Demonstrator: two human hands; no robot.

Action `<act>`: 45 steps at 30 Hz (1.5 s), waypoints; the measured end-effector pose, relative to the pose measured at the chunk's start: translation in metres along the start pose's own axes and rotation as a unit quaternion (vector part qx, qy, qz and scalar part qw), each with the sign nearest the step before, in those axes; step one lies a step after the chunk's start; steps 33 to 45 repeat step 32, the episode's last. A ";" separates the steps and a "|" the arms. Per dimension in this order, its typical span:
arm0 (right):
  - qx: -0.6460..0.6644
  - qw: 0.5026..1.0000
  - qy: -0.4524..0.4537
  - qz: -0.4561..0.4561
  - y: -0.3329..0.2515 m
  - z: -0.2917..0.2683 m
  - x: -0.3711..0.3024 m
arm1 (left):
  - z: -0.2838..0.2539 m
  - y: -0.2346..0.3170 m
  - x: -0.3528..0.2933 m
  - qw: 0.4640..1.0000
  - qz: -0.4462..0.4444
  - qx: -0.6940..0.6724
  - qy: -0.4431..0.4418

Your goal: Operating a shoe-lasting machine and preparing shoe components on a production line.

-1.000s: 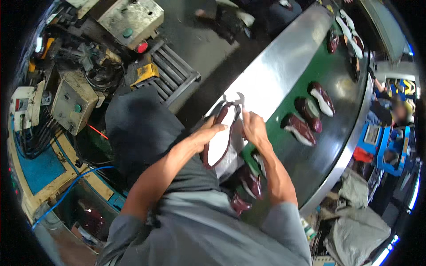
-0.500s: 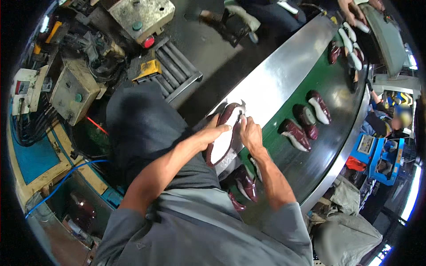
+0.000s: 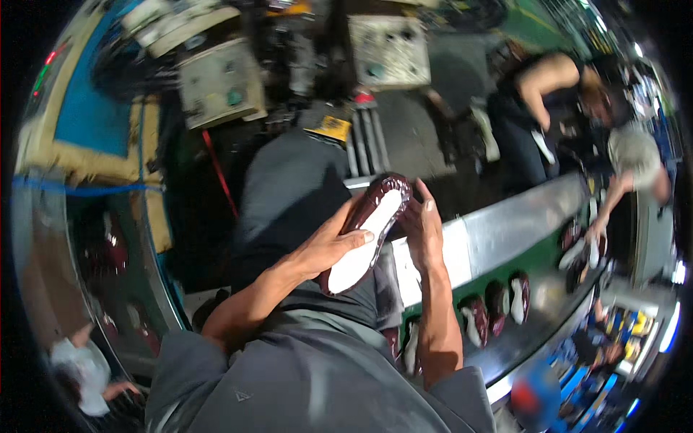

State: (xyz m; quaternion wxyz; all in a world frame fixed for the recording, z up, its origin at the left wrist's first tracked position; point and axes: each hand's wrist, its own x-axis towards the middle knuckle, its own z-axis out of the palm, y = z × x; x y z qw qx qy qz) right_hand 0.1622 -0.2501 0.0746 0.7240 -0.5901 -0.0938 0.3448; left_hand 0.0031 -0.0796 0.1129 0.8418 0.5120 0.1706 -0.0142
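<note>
A dark red shoe upper (image 3: pixel 385 242) with a white sole face turned up is held over my lap, tilted with its toe pointing away to the right. My left hand (image 3: pixel 333 244) grips its left side, thumb pressed on the white face and fingers hidden underneath. Against the right side of the toe rests my right hand (image 3: pixel 424 225), fingers bent round the edge, partly hidden by the shoe. The toe rim looks crinkled where the red material folds over.
On the green conveyor belt (image 3: pixel 458 345) to my right lie several more red shoes (image 3: pixel 497 307), beside a metal ledge (image 3: pixel 505 224). Two people (image 3: pixel 538 108) (image 3: pixel 635 159) work at the far right. Machine boxes (image 3: pixel 220 83) and a roller rack (image 3: pixel 368 137) stand ahead.
My view has swung to the right side, shifting belt and machines. The shoe is drawn nearer and turned more rightward. A metal tool seen at the toe earlier no longer shows.
</note>
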 end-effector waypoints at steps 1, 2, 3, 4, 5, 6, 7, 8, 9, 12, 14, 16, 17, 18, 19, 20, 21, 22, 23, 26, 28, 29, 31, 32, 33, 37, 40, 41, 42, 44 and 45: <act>0.059 0.994 -0.085 0.013 -0.004 0.036 0.019 | -0.013 0.007 -0.018 0.999 0.008 -0.025 0.022; 0.028 0.990 -0.126 0.055 -0.010 0.072 0.029 | -0.025 0.007 -0.031 0.998 -0.005 -0.042 0.042; -0.070 0.990 -0.120 0.040 -0.002 0.095 0.044 | -0.030 0.005 -0.042 0.995 0.062 -0.045 0.063; -0.070 0.987 -0.131 0.060 -0.003 0.136 0.041 | -0.047 -0.006 -0.056 0.989 0.059 -0.099 0.089; -0.086 0.988 -0.109 0.067 0.016 0.141 0.047 | -0.051 -0.006 -0.072 0.986 0.057 -0.134 0.079; -0.088 0.984 -0.142 0.056 0.020 0.162 0.043 | -0.065 -0.014 -0.090 0.985 0.092 -0.140 0.049; -0.068 0.983 -0.142 0.090 0.034 0.159 0.054 | -0.076 -0.026 -0.100 0.981 0.175 -0.058 0.055; -0.058 0.980 -0.139 0.129 0.047 0.158 0.061 | -0.083 -0.046 -0.116 0.987 0.101 -0.113 0.052; -0.101 0.979 -0.132 0.121 0.044 0.190 0.041 | -0.081 -0.063 -0.129 0.971 0.104 -0.209 0.056; -0.168 0.932 -0.303 0.110 0.087 0.234 0.058 | -0.087 -0.086 -0.163 0.945 0.166 -0.156 0.235; -0.194 0.894 -0.378 0.144 0.087 0.274 0.039 | -0.081 -0.063 -0.206 0.914 0.194 -0.185 0.304; -0.158 0.884 -0.410 0.161 0.085 0.295 0.026 | -0.087 -0.057 -0.252 0.874 0.187 -0.236 0.381; -0.161 0.872 -0.432 0.163 0.080 0.302 0.025 | -0.112 -0.106 -0.247 0.837 0.228 -0.188 0.460; -0.180 0.879 -0.413 0.158 0.075 0.305 0.029 | -0.121 -0.099 -0.280 0.818 0.187 -0.219 0.498; -0.180 0.895 -0.385 0.134 0.076 0.302 0.033 | -0.132 -0.099 -0.312 0.799 0.210 -0.262 0.498; -0.177 0.890 -0.393 0.149 0.081 0.296 0.044 | -0.169 -0.149 -0.331 0.758 0.181 -0.089 0.620; -0.172 0.895 -0.381 0.158 0.089 0.273 0.068 | -0.185 -0.142 -0.369 0.727 0.109 0.042 0.677; -0.175 0.891 -0.383 0.167 0.096 0.258 0.085 | -0.210 -0.170 -0.403 0.661 0.074 0.155 0.730; -0.181 0.885 -0.389 0.181 0.101 0.245 0.097 | -0.229 -0.200 -0.434 0.578 0.031 0.262 0.772; -0.234 0.926 -0.226 0.189 0.096 0.187 0.117 | -0.238 -0.154 -0.506 0.571 -0.215 0.218 0.762; -0.194 0.903 -0.319 0.212 0.103 0.119 0.194 | -0.265 -0.205 -0.542 0.473 -0.272 0.375 0.750; -0.194 0.903 -0.319 0.214 0.109 0.113 0.196 | -0.273 -0.220 -0.558 0.455 -0.329 0.408 0.720; -0.191 0.935 -0.173 0.246 0.101 0.104 0.188 | -0.279 -0.251 -0.587 0.444 -0.366 0.471 0.668; -0.190 0.937 -0.165 0.240 0.097 0.103 0.184 | -0.288 -0.255 -0.591 0.477 -0.384 0.421 0.669; -0.190 0.937 -0.165 0.240 0.097 0.103 0.184 | -0.288 -0.255 -0.591 0.477 -0.384 0.421 0.669; -0.190 0.937 -0.165 0.240 0.097 0.103 0.184 | -0.288 -0.255 -0.591 0.477 -0.384 0.421 0.669; -0.190 0.937 -0.165 0.240 0.097 0.103 0.184 | -0.288 -0.255 -0.591 0.477 -0.384 0.421 0.669; -0.190 0.937 -0.165 0.240 0.097 0.103 0.184 | -0.288 -0.255 -0.591 0.477 -0.384 0.421 0.669; -0.190 0.937 -0.165 0.240 0.097 0.103 0.184 | -0.288 -0.255 -0.591 0.477 -0.384 0.421 0.669; -0.190 0.937 -0.165 0.240 0.097 0.103 0.184 | -0.288 -0.255 -0.591 0.477 -0.384 0.421 0.669; -0.190 0.937 -0.165 0.240 0.097 0.103 0.184 | -0.288 -0.255 -0.591 0.477 -0.384 0.421 0.669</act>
